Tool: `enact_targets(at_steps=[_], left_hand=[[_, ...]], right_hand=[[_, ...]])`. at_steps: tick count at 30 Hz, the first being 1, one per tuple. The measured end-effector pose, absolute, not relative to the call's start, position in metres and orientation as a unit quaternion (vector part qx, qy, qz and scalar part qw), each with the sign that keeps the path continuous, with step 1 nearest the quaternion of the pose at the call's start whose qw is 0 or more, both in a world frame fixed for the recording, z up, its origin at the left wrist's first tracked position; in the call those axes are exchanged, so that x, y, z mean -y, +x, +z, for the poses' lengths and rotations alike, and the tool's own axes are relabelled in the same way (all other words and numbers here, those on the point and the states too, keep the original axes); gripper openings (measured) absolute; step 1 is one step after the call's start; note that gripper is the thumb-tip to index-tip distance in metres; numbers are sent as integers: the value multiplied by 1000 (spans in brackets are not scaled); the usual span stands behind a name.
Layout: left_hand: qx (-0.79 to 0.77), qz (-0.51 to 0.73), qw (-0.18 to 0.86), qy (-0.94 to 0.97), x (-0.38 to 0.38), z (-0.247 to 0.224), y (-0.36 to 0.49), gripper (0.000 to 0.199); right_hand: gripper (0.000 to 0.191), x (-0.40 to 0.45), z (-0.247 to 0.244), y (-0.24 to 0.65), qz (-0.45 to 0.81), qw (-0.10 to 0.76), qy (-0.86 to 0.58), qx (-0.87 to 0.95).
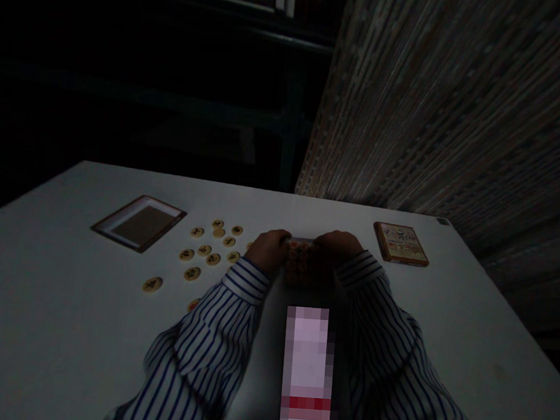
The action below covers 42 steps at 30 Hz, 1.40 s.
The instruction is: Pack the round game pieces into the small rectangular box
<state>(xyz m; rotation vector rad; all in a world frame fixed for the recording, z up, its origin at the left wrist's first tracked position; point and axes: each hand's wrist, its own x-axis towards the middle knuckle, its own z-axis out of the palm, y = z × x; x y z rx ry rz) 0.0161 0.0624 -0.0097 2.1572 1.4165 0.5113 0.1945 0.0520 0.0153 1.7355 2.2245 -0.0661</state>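
Between my two hands is a small box of Chinese chess pieces (299, 262), its round discs set in rows with reddish marks. The dim light hides its lower part and right side. My left hand (271, 251) grips the left edge, fingers curled at the far corner. My right hand (340, 247) closes on the far right corner. Left of my left hand, loose round Chinese chess pieces (213, 259) lie scattered on the white table (53, 296). One piece (152, 284) sits apart, nearer me, and a red-marked piece (193, 305) is partly covered by my left sleeve.
A shallow open box part (147, 224) with a brown inside lies at the far left. On the right rests a printed box lid (402, 244) with dark characters. A string curtain (412, 104) hangs behind the table's far right edge. A pixelated patch covers the area below my hands.
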Motion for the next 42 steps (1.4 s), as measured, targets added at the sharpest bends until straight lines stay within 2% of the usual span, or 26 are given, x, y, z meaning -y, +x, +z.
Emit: enact_targets(at_steps=[42], left_hand=[[-528, 185, 261, 787, -61, -7, 16, 28]], right_hand=[[30, -50, 14, 193, -10, 143, 596, -790]])
